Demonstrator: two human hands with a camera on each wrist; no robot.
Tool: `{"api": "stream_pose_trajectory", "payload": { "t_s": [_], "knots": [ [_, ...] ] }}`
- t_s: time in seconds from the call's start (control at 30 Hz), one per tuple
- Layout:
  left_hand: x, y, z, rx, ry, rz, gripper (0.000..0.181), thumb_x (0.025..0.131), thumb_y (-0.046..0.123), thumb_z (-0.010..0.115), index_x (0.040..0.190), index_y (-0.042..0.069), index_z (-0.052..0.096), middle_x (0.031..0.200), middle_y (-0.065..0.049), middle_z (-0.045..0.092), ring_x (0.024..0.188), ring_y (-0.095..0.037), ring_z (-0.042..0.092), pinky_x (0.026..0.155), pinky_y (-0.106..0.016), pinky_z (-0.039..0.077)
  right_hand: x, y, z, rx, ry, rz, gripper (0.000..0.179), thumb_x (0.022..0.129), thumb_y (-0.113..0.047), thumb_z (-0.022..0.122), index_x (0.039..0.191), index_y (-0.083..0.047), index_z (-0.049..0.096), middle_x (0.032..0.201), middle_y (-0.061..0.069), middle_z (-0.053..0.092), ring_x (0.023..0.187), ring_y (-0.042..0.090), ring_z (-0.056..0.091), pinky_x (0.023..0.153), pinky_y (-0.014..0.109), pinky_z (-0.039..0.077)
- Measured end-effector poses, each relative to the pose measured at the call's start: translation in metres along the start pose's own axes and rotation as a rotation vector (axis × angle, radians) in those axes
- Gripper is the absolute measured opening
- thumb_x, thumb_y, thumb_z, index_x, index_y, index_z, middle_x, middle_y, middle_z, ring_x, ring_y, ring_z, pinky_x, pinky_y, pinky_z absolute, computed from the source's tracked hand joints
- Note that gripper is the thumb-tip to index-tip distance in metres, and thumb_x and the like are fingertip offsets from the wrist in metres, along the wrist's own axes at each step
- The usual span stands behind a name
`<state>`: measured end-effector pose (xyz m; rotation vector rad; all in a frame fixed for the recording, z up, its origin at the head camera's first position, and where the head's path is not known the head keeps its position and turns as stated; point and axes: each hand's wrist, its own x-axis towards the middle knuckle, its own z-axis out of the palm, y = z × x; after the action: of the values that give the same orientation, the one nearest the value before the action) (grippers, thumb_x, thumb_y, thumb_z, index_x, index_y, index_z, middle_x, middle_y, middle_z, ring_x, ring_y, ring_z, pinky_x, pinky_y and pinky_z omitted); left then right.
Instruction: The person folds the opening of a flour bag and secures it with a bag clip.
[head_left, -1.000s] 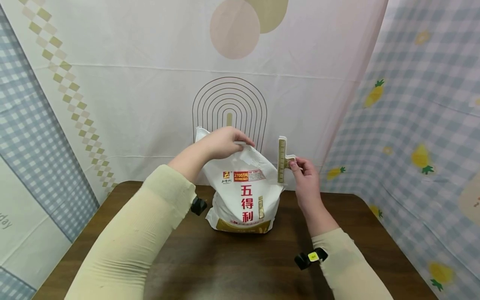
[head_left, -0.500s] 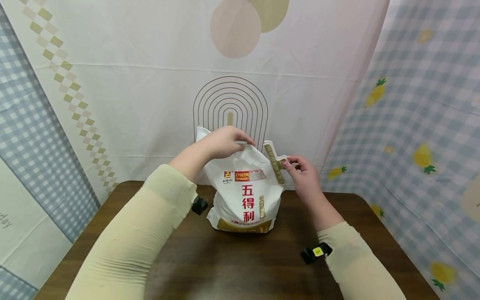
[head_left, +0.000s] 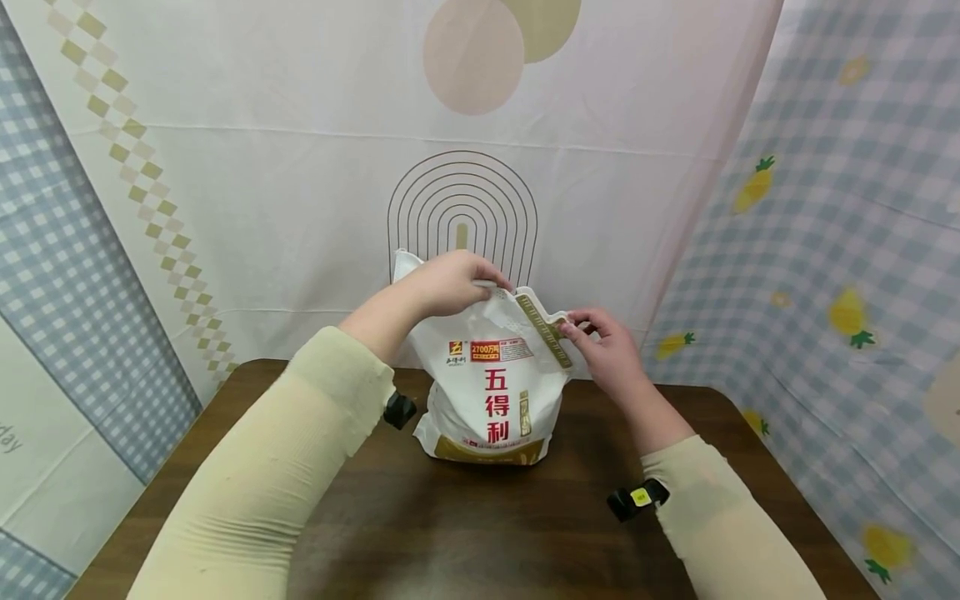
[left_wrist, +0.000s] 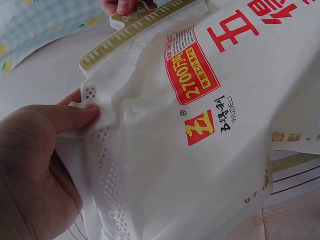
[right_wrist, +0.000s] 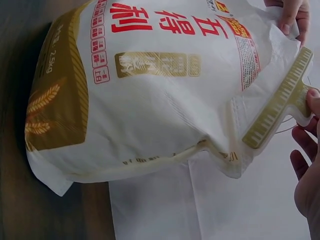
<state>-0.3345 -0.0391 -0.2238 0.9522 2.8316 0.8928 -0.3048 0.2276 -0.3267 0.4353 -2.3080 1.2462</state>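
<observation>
A white flour bag (head_left: 465,392) with red lettering and a gold base stands upright on the table. My left hand (head_left: 453,285) pinches its folded top edge, thumb on the near side; a perforated strip (left_wrist: 105,170) runs along that edge in the left wrist view. On the right, my right hand (head_left: 603,346) holds a gold-and-white bag clip (head_left: 543,329) by its handle, thumb on the gold face. The clip's long bar (right_wrist: 280,100) slants along the bag's upper right edge, overlapping the plastic in the right wrist view. Its back arm is hidden.
The dark wooden table (head_left: 450,533) spreads around the bag. A white patterned cloth (head_left: 300,208) hangs close behind, and a blue checked cloth (head_left: 810,267) borders the right side. Black camera straps (head_left: 637,498) sit on the wrists.
My right hand has brought the clip leftward from beside the bag onto its upper right edge, tilting it from upright to slanted. The left hand has kept its grip on the bag.
</observation>
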Motion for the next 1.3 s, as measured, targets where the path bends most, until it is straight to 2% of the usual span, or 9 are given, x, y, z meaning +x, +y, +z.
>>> {"api": "stream_pose_trajectory", "payload": {
  "t_s": [0.2,0.47,0.73,1.0,1.3],
  "knots": [
    [0.0008,0.0001,0.0002,0.002,0.004,0.009,0.03,0.097,0.011,0.057,0.12,0.022,0.072,0.129,0.002,0.065,0.12,-0.015,0.055,0.098,-0.036,0.044,0.0027,-0.0031,-0.0025,-0.046,-0.036,-0.06,0.015,0.091,-0.007,0.071,0.103,0.001,0.07,0.099,0.016,0.065,0.088,0.028,0.057,0.076,0.037,0.046],
    [0.0002,0.0016,0.0008,0.002,0.016,0.015,0.029,0.097,0.011,0.058,0.122,0.019,0.072,0.127,0.003,0.066,0.123,-0.016,0.055,0.102,-0.037,0.042,0.0042,-0.0068,-0.0044,-0.117,-0.097,-0.125,0.017,0.09,-0.01,0.071,0.105,0.0,0.071,0.1,0.015,0.066,0.093,0.029,0.058,0.083,0.046,0.047],
    [0.0002,0.0012,0.0016,0.014,0.024,0.013,0.029,0.098,0.012,0.057,0.12,0.022,0.072,0.127,0.004,0.066,0.123,-0.016,0.055,0.102,-0.037,0.042,0.0054,-0.0082,-0.0025,-0.152,-0.137,-0.083,0.02,0.092,-0.015,0.071,0.106,-0.001,0.071,0.102,0.013,0.067,0.098,0.03,0.057,0.086,0.048,0.044],
    [-0.0001,0.002,0.0005,0.014,0.02,0.018,0.029,0.098,0.012,0.057,0.121,0.019,0.072,0.127,0.003,0.066,0.122,-0.016,0.055,0.102,-0.036,0.042,0.0065,-0.0087,-0.0027,-0.205,-0.147,-0.086,0.022,0.093,-0.019,0.07,0.108,-0.003,0.071,0.104,0.012,0.066,0.1,0.031,0.058,0.086,0.048,0.044],
    [-0.0005,0.0019,0.0,0.016,0.01,0.01,0.028,0.098,0.013,0.057,0.12,0.022,0.072,0.128,0.003,0.066,0.122,-0.016,0.055,0.101,-0.035,0.043,0.0052,-0.0079,-0.0024,-0.194,-0.186,-0.088,0.027,0.094,-0.017,0.069,0.115,-0.001,0.068,0.107,0.013,0.063,0.102,0.033,0.056,0.088,0.049,0.045]
  ]
}}
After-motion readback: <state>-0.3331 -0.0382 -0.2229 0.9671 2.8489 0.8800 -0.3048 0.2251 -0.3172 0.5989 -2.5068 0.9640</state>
